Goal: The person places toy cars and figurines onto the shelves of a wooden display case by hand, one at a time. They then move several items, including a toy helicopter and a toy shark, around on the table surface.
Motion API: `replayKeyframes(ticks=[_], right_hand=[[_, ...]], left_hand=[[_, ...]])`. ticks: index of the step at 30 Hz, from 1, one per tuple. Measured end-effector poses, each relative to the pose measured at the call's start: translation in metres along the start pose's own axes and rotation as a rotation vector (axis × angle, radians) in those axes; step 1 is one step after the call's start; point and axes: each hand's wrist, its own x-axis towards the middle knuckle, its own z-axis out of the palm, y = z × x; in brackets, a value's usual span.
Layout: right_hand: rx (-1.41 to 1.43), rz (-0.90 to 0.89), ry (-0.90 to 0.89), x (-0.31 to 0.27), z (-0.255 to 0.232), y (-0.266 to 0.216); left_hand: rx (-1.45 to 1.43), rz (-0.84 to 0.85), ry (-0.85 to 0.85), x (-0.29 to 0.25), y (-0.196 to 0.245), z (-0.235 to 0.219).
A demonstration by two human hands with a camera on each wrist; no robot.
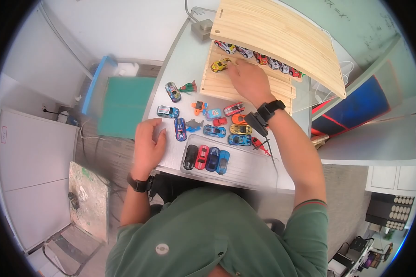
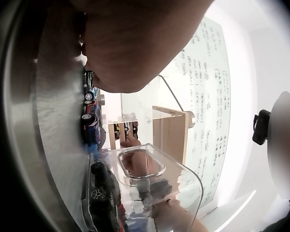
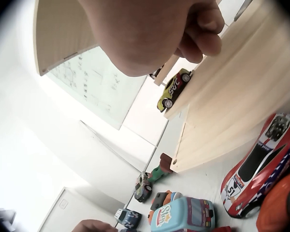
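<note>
My right hand (image 1: pixel 247 78) reaches over the lower shelf board (image 1: pixel 211 85) of a wooden rack, its fingertips right at the rear of a yellow toy car (image 1: pixel 220 65). In the right wrist view the yellow car (image 3: pixel 174 90) stands on the wood just below loosely bent fingers (image 3: pixel 209 43). A row of toy cars (image 1: pixel 245 51) lines the level behind, under the rack's top board (image 1: pixel 272 32). My left hand (image 1: pixel 150 143) rests at the table's left edge, holding nothing, beside a blue toy car (image 1: pixel 180 129).
Several toy cars and figures lie mid-table, among them a red racer (image 1: pixel 234 109), a gold car (image 1: pixel 241 129), a grey shark (image 1: pixel 194 124) and a red helicopter (image 1: pixel 260 145). A clear plastic tray (image 1: pixel 249 168) near the front edge holds a black car (image 1: pixel 190 157) and several others. A metal lamp base (image 1: pixel 201 30) stands beside the rack.
</note>
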Motion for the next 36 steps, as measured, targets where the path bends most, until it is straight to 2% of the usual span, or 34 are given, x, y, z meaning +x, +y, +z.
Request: replayKeyframes(ticks=[4, 7, 9, 11, 13, 14, 16, 20, 23, 25, 28, 32, 36], right_hand=[[0.055, 0.01, -0.013, -0.019, -0.022, 0.013], [0.174, -0.012, 0.083, -0.044, -0.035, 0.025], [0.302, 0.068, -0.022, -0.067, -0.055, 0.023], [0.338, 0.058, 0.001, -0.089, -0.063, 0.031], [0.46, 0.224, -0.114, -0.113, -0.078, 0.033], [0.463, 0.221, -0.111, -0.126, -0.079, 0.04], [0.506, 0.137, -0.052, -0.15, -0.076, 0.061], [0.481, 0.082, 0.053, -0.192, -0.07, 0.097], [0.561, 0.162, 0.094, -0.22, -0.065, 0.116], [0.691, 0.318, 0.118, -0.235, -0.062, 0.128], [0.757, 0.356, 0.138, -0.255, -0.043, 0.152], [0.809, 0.426, 0.17, -0.271, -0.023, 0.159], [0.874, 0.469, 0.161, -0.279, -0.012, 0.16]], left_hand=[[0.013, 0.003, 0.0, 0.0, 0.0, 0.0], [0.02, 0.004, -0.003, 0.001, 0.001, 0.001], [0.032, 0.017, -0.001, 0.001, 0.0, 0.002], [0.047, 0.029, 0.003, 0.001, -0.001, 0.003], [0.057, 0.033, 0.001, 0.0, -0.001, 0.003], [0.06, 0.036, 0.004, 0.0, -0.001, 0.003], [0.086, 0.065, 0.004, 0.0, -0.002, 0.004], [0.114, 0.094, 0.011, 0.0, -0.007, 0.006], [0.118, 0.077, -0.022, 0.007, 0.001, -0.001], [0.065, 0.023, -0.105, 0.019, 0.014, -0.006], [0.158, 0.021, -0.098, 0.029, 0.013, -0.009], [0.176, -0.058, -0.105, 0.038, 0.007, -0.005], [0.172, 0.026, -0.134, 0.042, -0.008, -0.001]])
